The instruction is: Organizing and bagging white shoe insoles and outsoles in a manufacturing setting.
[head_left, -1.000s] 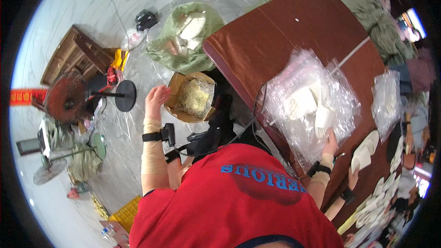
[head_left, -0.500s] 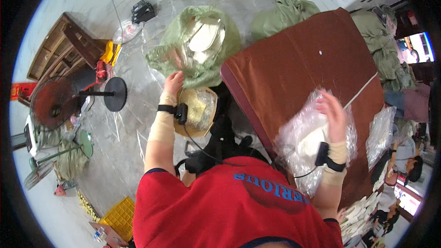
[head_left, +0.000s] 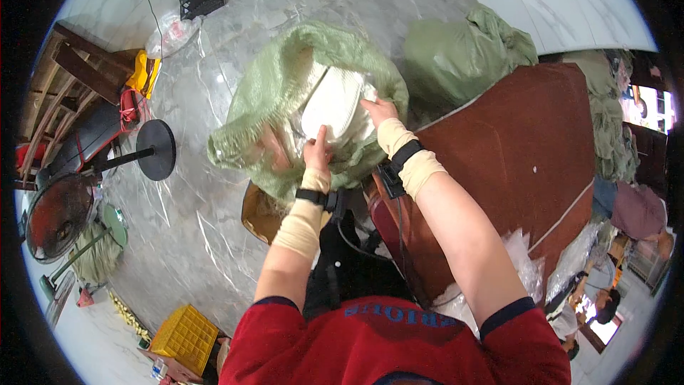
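Note:
White slippers (head_left: 336, 103), rounded and sole-shaped in clear plastic wrap, lie in the mouth of a green woven sack (head_left: 274, 93) on the floor. My left hand (head_left: 318, 153) is at their near end, thumb laid on top and its other fingers partly hidden. At their right edge, my right hand (head_left: 380, 111) is closed on the side, fingertips against the plastic. Both hands appear to grip the same wrapped bundle. How many slippers it holds cannot be made out.
A brown-covered table (head_left: 506, 142) stands to the right, with clear plastic bags (head_left: 524, 260) at its near side. Another green sack (head_left: 463, 50) lies beyond it. A cardboard box (head_left: 260, 214) sits below the open sack. At left are a fan (head_left: 60, 217) and a yellow crate (head_left: 185, 335).
My right hand has left the plastic bag on the table and reached across to the sack. My left hand has moved onto the slippers. The view has shifted towards the sack.

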Motion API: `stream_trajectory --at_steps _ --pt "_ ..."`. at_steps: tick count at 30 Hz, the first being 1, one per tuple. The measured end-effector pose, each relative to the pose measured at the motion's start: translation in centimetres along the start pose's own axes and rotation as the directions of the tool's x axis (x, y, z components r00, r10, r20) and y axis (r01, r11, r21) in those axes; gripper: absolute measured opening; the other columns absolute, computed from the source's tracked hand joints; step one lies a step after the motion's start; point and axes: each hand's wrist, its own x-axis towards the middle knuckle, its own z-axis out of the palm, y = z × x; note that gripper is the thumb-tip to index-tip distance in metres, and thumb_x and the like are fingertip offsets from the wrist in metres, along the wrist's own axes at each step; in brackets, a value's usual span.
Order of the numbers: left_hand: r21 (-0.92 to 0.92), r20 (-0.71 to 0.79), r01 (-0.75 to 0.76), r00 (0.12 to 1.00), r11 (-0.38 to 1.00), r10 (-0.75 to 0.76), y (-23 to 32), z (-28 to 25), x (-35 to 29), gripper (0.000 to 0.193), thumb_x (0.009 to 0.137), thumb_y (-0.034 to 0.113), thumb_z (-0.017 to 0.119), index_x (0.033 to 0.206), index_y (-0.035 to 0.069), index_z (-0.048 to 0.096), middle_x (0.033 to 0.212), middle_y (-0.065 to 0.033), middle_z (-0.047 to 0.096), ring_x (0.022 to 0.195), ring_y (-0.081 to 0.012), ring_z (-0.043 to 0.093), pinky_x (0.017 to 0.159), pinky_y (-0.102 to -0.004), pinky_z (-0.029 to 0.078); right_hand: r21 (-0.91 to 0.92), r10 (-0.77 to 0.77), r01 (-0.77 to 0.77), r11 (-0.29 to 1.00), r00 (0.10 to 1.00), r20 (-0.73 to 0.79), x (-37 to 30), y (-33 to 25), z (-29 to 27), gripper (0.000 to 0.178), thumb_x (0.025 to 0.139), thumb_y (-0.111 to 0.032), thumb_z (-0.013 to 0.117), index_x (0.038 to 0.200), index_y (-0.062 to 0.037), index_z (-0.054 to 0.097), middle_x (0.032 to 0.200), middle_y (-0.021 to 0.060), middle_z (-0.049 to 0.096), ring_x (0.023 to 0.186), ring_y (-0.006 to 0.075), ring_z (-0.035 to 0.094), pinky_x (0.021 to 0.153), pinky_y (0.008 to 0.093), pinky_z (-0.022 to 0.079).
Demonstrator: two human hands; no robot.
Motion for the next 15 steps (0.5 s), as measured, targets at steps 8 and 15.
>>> stream_trajectory --at_steps 8,15 --pt "0.061 0.073 -0.384 0.922 0.921 0.380 0.9 -0.7 4.0 0.044 0.083 0.026 0.069 0.110 -0.006 0.058 0.108 -0.0101 0.061 0.093 -0.0165 0.056 0.084 -0.0288 0.043 -0.177 0.008 -0.054 0.983 0.968 -0.251 5.0 3.4 2.7 0.068 0.069 -0.054 0.072 0.102 0.0045 0.063 0.101 0.0242 0.063 0.104 0.0356 0.057 0.090 0.0425 0.043" --pt "-0.061 0.125 -0.214 0.968 0.975 0.220 1.6 -1.9 2.8 0.036 0.088 0.023 0.063 0.116 0.001 0.057 0.112 -0.0047 0.061 0.103 -0.0141 0.055 0.087 -0.0279 0.043 -0.337 -0.088 0.088 0.937 0.996 0.015 5.0 3.3 1.4 0.056 0.077 -0.050 0.064 0.102 0.0002 0.064 0.101 0.0259 0.062 0.097 0.0412 0.057 0.085 0.0436 0.045"
